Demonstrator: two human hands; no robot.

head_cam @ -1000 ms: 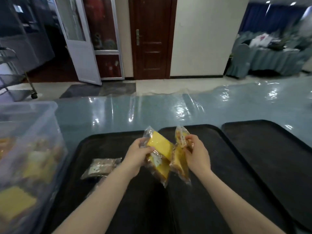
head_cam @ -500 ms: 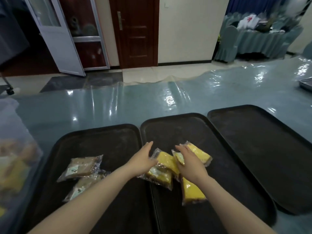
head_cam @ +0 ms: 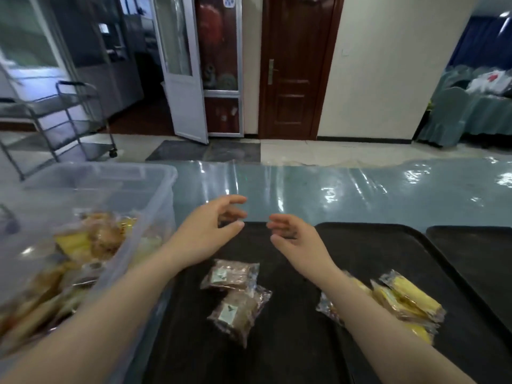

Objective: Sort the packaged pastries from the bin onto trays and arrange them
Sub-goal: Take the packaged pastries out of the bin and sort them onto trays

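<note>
**Hands off the yellow packs, swinging back toward the bin**

Half a second ago both hands were pressing yellow packs onto the middle tray; now both are lifted clear and the view has turned left, bringing the bin back in. Left hand hangs loose, fingers half curled, holding nothing — right hand the same, palm inward, empty. Both hover over the far edge of the left tray.

Yellow packs sit in a loose overlapping heap on the middle tray, partly hidden by the right forearm. Two brown packs lie on the left tray, touching, one overlapping the other. The clear bin stands just left of the trays, holding plenty of mixed pastries — blurred, types hard to tell.

Step in hand looks like reaching back into the bin. To do it well: take one kind at a time, pinch wrappers by the sealed edges so the cake isn't crushed, and lay packs flat side by side, not heaped. The yellow heap likely needs straightening later.

Surface: a table under glossy clear plastic, wrinkled, strong glare. A third tray at right, nothing visible on it. Room behind: brown door, open white glass door, metal cart at left, covered chairs far right.
</note>
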